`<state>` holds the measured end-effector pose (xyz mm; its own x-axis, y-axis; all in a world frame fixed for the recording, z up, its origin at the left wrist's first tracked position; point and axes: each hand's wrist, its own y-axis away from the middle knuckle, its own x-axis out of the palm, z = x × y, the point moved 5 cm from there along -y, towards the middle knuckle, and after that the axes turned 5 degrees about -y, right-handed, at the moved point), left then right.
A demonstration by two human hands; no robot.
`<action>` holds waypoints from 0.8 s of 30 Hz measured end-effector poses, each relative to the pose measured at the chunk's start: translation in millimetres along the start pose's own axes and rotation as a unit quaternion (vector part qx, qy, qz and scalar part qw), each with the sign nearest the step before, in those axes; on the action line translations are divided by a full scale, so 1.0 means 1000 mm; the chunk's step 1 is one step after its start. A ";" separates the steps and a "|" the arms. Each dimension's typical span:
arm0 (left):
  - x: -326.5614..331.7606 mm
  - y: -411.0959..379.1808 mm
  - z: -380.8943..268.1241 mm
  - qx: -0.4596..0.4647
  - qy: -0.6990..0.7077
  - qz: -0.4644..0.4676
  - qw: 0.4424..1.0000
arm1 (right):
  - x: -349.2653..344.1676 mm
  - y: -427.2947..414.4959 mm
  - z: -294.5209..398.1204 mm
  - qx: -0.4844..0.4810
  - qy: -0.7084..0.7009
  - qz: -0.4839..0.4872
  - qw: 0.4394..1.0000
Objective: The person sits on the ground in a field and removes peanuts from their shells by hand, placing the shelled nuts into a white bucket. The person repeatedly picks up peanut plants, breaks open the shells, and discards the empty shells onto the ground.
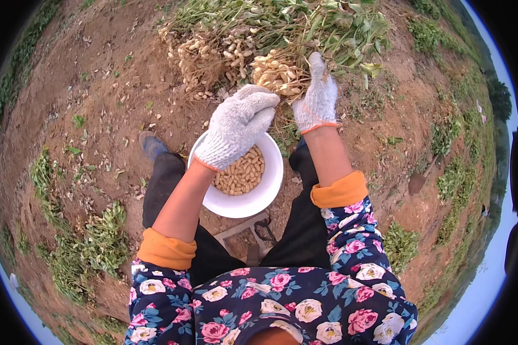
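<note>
White knitted gloves with orange cuffs cover both hands. My right hand (317,97) grips an uprooted peanut plant (302,56) near its base, thumb along the stems. A cluster of tan pods (278,75) hangs from its roots between my two hands. My left hand (241,125) is curled, its fingertips at the lower edge of that cluster; whether a pod is between the fingers is hidden. Below the left hand stands a white bowl (241,211), partly covered by that hand and wrist. Loose unshelled peanuts (241,177) cover its bottom.
More peanut plants (241,17) with pods (198,56) lie heaped ahead on brown soil (103,56). A low stool-like frame (237,230) shows between my legs. Cut greenery (95,246) lies at left. At right, a hoe or shovel (418,182) rests on the ground.
</note>
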<state>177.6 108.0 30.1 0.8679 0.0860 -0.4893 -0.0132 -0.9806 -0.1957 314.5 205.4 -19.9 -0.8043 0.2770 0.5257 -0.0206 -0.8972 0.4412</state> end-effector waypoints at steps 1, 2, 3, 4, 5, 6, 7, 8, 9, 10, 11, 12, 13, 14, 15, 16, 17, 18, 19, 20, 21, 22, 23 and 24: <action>0.003 0.001 -0.003 0.020 -0.024 -0.036 0.999 | 0.002 0.001 -0.005 0.018 0.000 -0.003 1.000; 0.004 0.002 -0.002 0.010 -0.037 -0.054 0.998 | 0.004 0.006 -0.007 0.012 0.019 0.021 1.000; 0.006 0.001 -0.004 0.005 -0.058 -0.061 0.996 | 0.002 0.005 -0.009 0.013 0.014 0.020 1.000; 0.008 0.000 -0.005 0.000 -0.080 -0.068 0.994 | -0.001 0.004 -0.011 0.014 0.010 0.019 1.000; 0.010 -0.001 -0.006 -0.006 -0.102 -0.075 0.992 | -0.003 0.003 -0.013 0.015 0.006 0.018 1.000; 0.010 -0.001 -0.006 -0.009 -0.107 -0.086 0.991 | 0.004 0.013 -0.011 0.018 -0.006 -0.010 1.000; 0.009 0.000 -0.005 -0.012 -0.112 -0.096 0.989 | 0.005 0.013 -0.012 0.021 -0.005 -0.003 1.000; 0.009 0.001 -0.005 -0.015 -0.117 -0.107 0.987 | 0.006 0.014 -0.012 0.024 -0.005 0.004 1.000; 0.010 0.000 -0.006 -0.022 -0.118 -0.111 0.987 | 0.006 0.014 -0.013 0.026 -0.004 0.010 1.000; 0.011 -0.001 -0.008 -0.029 -0.118 -0.115 0.986 | 0.006 0.014 -0.014 0.025 -0.019 0.013 0.999; 0.011 -0.001 -0.009 -0.036 -0.119 -0.118 0.985 | 0.005 0.012 -0.018 0.024 -0.034 0.017 0.999; 0.012 -0.001 -0.008 -0.031 -0.128 -0.118 0.984 | 0.007 0.014 -0.019 0.023 -0.050 0.020 0.998; 0.013 -0.001 -0.006 -0.026 -0.137 -0.117 0.983 | 0.008 0.016 -0.019 0.022 -0.036 0.012 0.999; 0.013 -0.002 -0.005 -0.020 -0.145 -0.116 0.982 | 0.009 0.019 -0.018 0.020 -0.022 0.004 1.000; 0.014 -0.002 -0.003 -0.032 -0.148 -0.105 0.983 | 0.011 0.023 -0.016 0.019 -0.008 -0.004 1.000; 0.014 -0.002 -0.002 -0.043 -0.150 -0.094 0.983 | 0.013 0.027 -0.016 0.017 0.005 0.005 1.000; 0.015 -0.002 0.000 -0.054 -0.152 -0.083 0.983 | 0.014 0.027 -0.016 0.012 0.000 0.013 1.000; 0.016 -0.003 0.001 -0.061 -0.133 -0.077 0.986 | 0.015 0.027 -0.016 0.006 -0.004 0.020 1.000; 0.017 -0.003 0.003 -0.069 -0.114 -0.072 0.988 | 0.017 0.029 -0.014 0.000 -0.009 0.027 1.000; 0.018 -0.003 0.005 -0.076 -0.095 -0.066 0.990 | 0.018 0.032 -0.012 0.006 -0.001 0.024 1.000; 0.017 -0.005 0.004 -0.077 -0.091 -0.055 0.991 | 0.018 0.032 -0.011 0.008 -0.001 0.031 0.999; 0.015 -0.006 0.001 -0.078 -0.087 -0.044 0.992 | 0.018 0.032 -0.011 0.010 -0.001 0.038 0.999; 0.014 -0.007 0.000 -0.078 -0.083 -0.033 0.993 | 0.018 0.032 -0.010 0.011 -0.001 0.045 0.999; 0.014 -0.008 0.002 -0.070 -0.057 -0.013 0.996 | 0.015 0.028 -0.011 0.010 -0.010 0.042 0.999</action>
<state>188.8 117.1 23.5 0.8048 0.1226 -0.5807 0.0846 -0.9921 -0.0923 295.3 181.0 -7.2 -0.7903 0.2089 0.5759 0.0576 -0.9105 0.4094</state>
